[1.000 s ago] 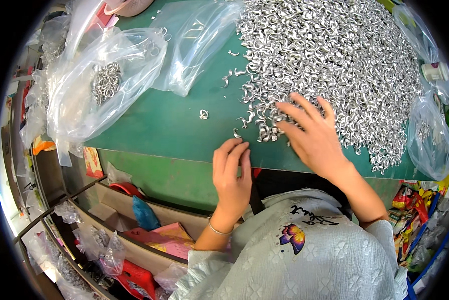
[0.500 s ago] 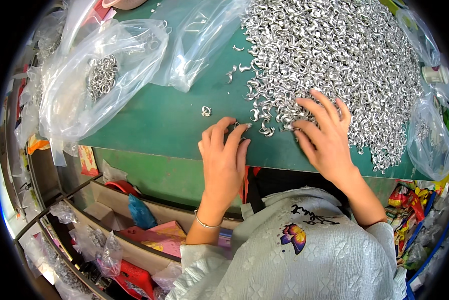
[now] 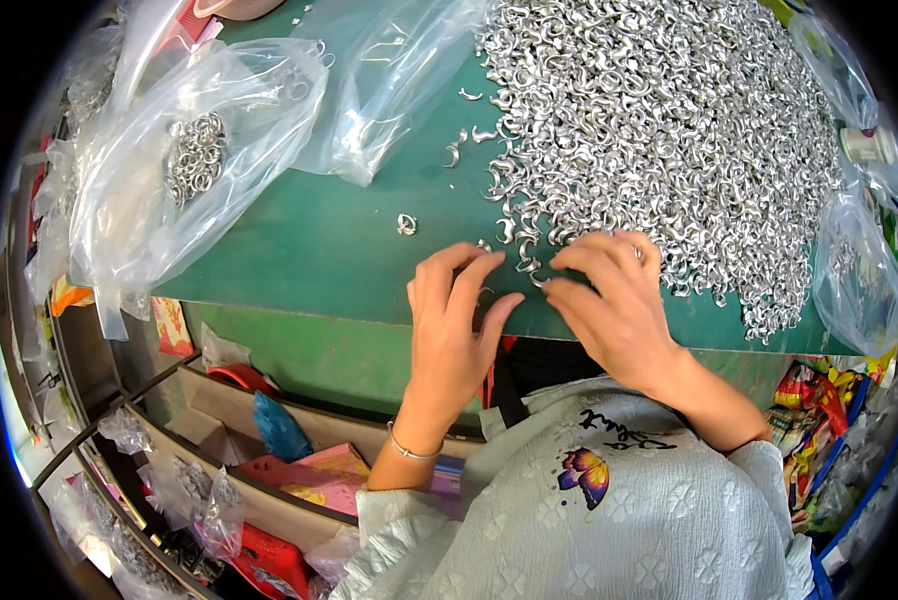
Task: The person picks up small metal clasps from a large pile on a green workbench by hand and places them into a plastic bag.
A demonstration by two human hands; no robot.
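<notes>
A large heap of small curved silver metal pieces (image 3: 669,130) spreads over the green table (image 3: 349,250). At the heap's near left edge, my right hand (image 3: 614,305) bends its thumb and fingers together on a curved silver piece (image 3: 537,281). My left hand (image 3: 449,310) is curled just left of it, its thumb apart from the index finger. Bits of silver metal show by its fingertips and inside the curl, so it seems to hold a small silver piece (image 3: 484,245), mostly hidden by the fingers. A small ring-like silver cluster (image 3: 406,225) lies apart, beyond my left hand.
A clear plastic bag (image 3: 259,130) with silver rings (image 3: 197,155) lies at the left. Another clear bag (image 3: 384,90) is beside it, and one (image 3: 859,275) hangs at the right edge. Below the tabletop, an open drawer (image 3: 209,425) holds a blue bag (image 3: 281,425).
My right hand has moved left and nearer, from the heap to the loose pieces at its edge. My left hand has shifted slightly right, its thumb wider from the index finger.
</notes>
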